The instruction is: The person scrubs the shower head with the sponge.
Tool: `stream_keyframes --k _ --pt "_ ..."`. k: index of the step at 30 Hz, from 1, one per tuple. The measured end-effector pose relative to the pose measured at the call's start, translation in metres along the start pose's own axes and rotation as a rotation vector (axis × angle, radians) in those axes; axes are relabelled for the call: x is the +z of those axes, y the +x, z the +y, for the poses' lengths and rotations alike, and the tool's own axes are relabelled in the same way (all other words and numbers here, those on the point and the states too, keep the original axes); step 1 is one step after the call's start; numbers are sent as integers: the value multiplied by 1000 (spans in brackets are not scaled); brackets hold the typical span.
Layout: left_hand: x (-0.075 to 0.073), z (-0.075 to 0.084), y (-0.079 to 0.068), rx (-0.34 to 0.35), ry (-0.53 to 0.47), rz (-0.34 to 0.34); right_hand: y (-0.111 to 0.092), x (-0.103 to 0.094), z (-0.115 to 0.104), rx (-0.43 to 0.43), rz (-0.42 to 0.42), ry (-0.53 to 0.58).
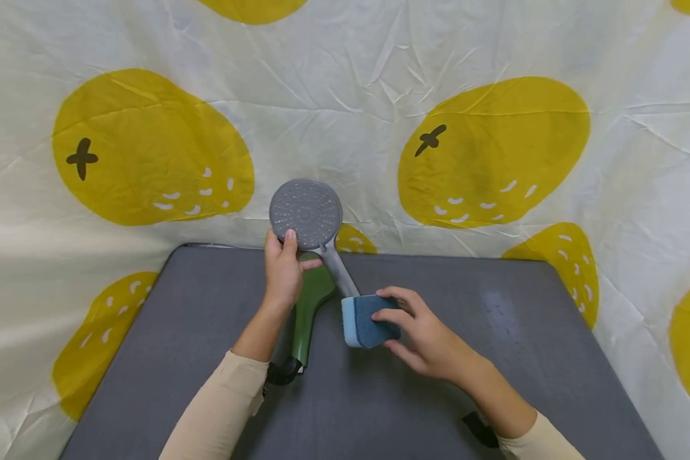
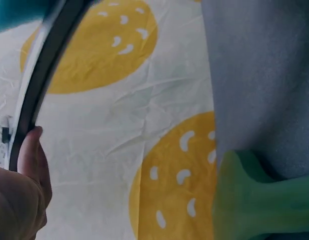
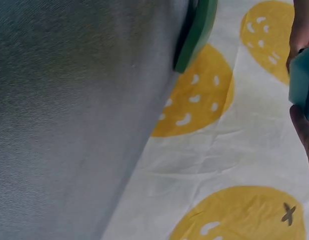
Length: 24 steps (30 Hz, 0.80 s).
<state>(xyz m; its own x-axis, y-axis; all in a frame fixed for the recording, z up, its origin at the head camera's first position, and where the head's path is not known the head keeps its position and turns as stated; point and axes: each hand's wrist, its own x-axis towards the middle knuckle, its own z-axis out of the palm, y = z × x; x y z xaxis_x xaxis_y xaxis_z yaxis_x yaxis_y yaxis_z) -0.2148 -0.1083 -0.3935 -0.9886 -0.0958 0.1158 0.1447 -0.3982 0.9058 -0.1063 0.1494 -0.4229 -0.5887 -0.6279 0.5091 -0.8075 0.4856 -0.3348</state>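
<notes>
My left hand point(image 1: 282, 271) grips a grey shower head point(image 1: 306, 207) by the lower rim of its round face, thumb on the nozzle side. Its handle slants down to the right. At that handle's lower end, my right hand point(image 1: 431, 335) pinches a two-tone blue sponge point(image 1: 374, 319), which overlaps the handle and hides its tip. The left wrist view catches the shower head point(image 2: 42, 75) edge-on, with a blurred sponge point(image 2: 17, 15) in the upper corner. In the right wrist view, fingers hold the sponge point(image 3: 300, 82) at the right edge.
Behind the left forearm, a green thing with a broad head and a handle point(image 1: 306, 313) lies on the dark grey table point(image 1: 466, 396). A white cloth with yellow fruit prints point(image 1: 345, 115) hangs behind and at both sides of the table.
</notes>
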Motion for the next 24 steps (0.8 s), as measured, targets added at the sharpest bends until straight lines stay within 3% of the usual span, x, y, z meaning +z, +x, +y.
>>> stream_keyframes --k 7,16,24 --pt "1 -1 -2 -1 -48 -15 -7 0 12 127 -28 110" --pt "7 -1 -8 -6 -43 -90 22 2 23 67 72 93" --pt "11 -2 -13 36 -18 -154 44 -3 24 96 158 61"
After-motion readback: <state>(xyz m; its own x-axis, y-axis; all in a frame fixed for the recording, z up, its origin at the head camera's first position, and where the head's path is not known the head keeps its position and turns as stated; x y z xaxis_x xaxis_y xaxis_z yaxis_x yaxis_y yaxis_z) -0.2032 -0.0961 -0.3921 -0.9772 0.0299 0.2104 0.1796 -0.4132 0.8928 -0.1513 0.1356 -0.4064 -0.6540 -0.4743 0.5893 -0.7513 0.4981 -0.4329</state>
